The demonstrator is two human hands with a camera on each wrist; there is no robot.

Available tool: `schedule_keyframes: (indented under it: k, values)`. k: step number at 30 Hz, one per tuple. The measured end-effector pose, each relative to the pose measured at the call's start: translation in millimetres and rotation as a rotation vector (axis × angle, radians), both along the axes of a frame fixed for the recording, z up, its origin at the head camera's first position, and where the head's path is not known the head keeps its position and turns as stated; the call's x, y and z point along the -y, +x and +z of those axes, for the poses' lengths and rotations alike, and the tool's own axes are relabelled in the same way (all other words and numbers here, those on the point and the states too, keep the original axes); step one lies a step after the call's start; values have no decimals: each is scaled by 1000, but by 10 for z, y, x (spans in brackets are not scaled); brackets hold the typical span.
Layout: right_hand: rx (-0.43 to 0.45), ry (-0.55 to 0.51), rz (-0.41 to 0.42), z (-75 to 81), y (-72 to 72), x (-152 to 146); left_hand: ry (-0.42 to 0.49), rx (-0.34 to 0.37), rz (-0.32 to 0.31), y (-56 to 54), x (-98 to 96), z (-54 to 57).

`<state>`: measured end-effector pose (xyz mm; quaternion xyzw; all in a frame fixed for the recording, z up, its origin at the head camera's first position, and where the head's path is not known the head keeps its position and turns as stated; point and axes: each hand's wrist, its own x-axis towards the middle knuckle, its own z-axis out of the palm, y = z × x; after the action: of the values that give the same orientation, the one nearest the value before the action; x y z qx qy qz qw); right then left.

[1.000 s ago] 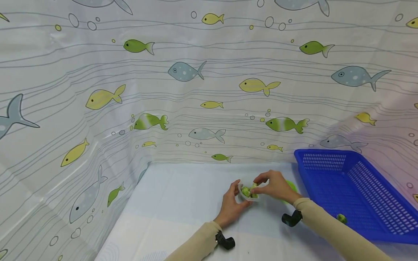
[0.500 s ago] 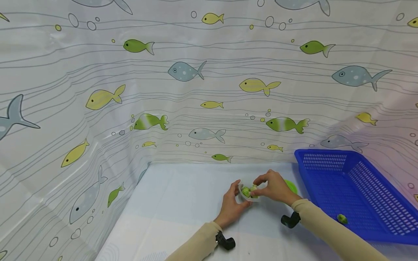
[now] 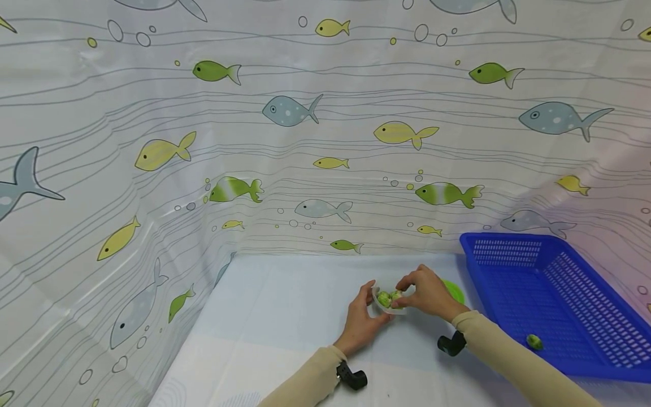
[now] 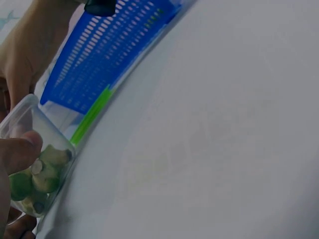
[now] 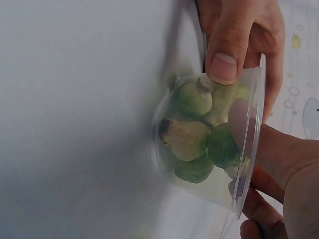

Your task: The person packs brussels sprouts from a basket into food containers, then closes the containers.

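Note:
In the head view my left hand [image 3: 359,323] holds a small clear plastic tub [image 5: 219,191] by its sides, fingers on the far side and thumb on the near side. Several Brussels sprouts [image 5: 187,139] lie inside the tub. My right hand [image 3: 428,293] reaches over the rim, thumb and fingers dipped inside, and pinches a Brussels sprout [image 3: 395,295] there. From the right wrist view, its thumb shows through the clear wall against the sprouts. The tub stands on the white table, its open top towards the right hand.
A bright green lid [image 3: 454,291] lies behind the right hand. A large blue basket [image 3: 513,294] stands at the right with one Brussels sprout [image 3: 534,342] in it. Fish-patterned sheeting [image 3: 325,186] rises behind and left of the white table [image 3: 274,316].
My right hand has shifted very slightly inside the tub, and the sprout at its fingertips shows a little more. The left hand keeps its hold on the tub.

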<state>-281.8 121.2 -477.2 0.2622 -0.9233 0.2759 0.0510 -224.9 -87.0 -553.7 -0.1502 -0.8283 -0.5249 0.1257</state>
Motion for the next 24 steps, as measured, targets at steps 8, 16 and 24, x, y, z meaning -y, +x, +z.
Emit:
schedule_keyframes:
  k: [8,16,24]
  values:
    - [-12,36,3,-36,-14,-7,-2,-2,3,-8,-4,-11]
    - [-118,73,34,-34,-8,14,-14,-3,8,-4,-3,-15]
    - [-174,66,81,23,-5,9,-14,-3,13,-18,-8,-10]
